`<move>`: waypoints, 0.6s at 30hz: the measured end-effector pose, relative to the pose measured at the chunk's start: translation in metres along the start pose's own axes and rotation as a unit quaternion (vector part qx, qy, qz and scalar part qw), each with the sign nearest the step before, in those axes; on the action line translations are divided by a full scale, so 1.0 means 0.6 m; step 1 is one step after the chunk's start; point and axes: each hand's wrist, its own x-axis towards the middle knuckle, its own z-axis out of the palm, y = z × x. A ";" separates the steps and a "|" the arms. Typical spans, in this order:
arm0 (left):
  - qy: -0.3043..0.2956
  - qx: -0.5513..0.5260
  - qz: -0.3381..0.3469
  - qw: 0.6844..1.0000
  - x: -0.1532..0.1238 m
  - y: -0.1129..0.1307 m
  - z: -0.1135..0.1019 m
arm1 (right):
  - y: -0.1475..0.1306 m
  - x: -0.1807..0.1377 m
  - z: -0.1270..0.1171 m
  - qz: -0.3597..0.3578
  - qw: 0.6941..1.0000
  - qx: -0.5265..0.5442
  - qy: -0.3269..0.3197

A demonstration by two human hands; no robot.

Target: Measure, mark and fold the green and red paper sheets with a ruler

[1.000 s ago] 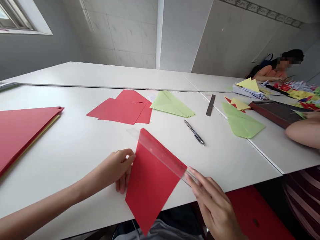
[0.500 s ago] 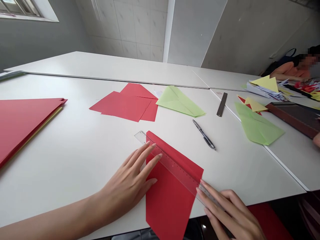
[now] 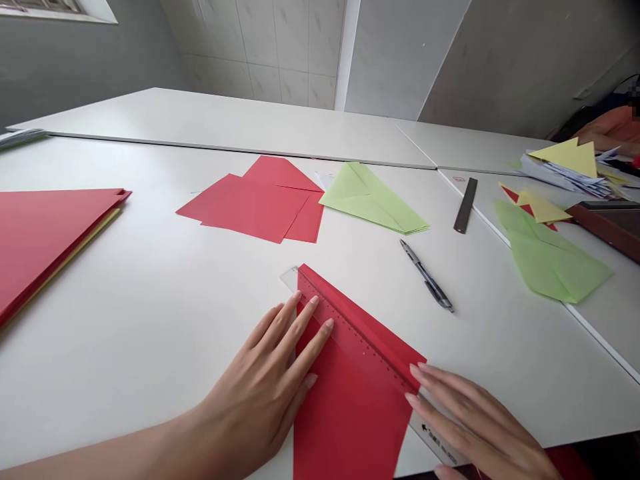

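Note:
A clear plastic ruler (image 3: 363, 352) lies slantwise over a sheet of red paper (image 3: 353, 420) at the table's near edge. The strip of paper beyond the ruler looks angled up along its edge. My left hand (image 3: 273, 377) rests with fingers spread flat, pressing the ruler's upper part onto the paper. At the lower right, my right hand (image 3: 480, 420) has its fingers stretched out, fingertips touching the paper's right corner and the ruler's end. Its thumb is mostly out of frame. The ruler's printed end shows under the right fingers.
Beyond the hands lie red sheets (image 3: 250, 203), folded green paper (image 3: 370, 200), a pen (image 3: 427, 277) and a dark ruler (image 3: 466, 205). A red paper stack (image 3: 50, 233) sits left. More green paper (image 3: 553, 260) and a paper pile (image 3: 565, 167) are right, near another person.
The view has shifted, so table things sit differently in frame. My right fingertips have moved up onto the paper's corner, and the strip beyond the ruler looks more raised. My left hand keeps its place.

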 end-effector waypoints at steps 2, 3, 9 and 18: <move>-0.004 -0.020 -0.007 1.000 0.001 0.000 -0.002 | 0.010 0.021 0.004 -0.019 1.000 0.004 -0.002; -0.008 -0.029 -0.012 0.999 0.001 -0.001 -0.002 | 0.014 0.030 0.006 -0.024 1.000 0.003 -0.006; -0.022 -0.075 -0.040 0.996 0.001 -0.009 -0.007 | 0.028 0.044 0.016 -0.039 0.999 -0.001 -0.029; -0.039 -0.098 -0.033 0.994 0.015 -0.026 -0.017 | 0.042 0.030 0.019 -0.038 0.997 0.039 -0.059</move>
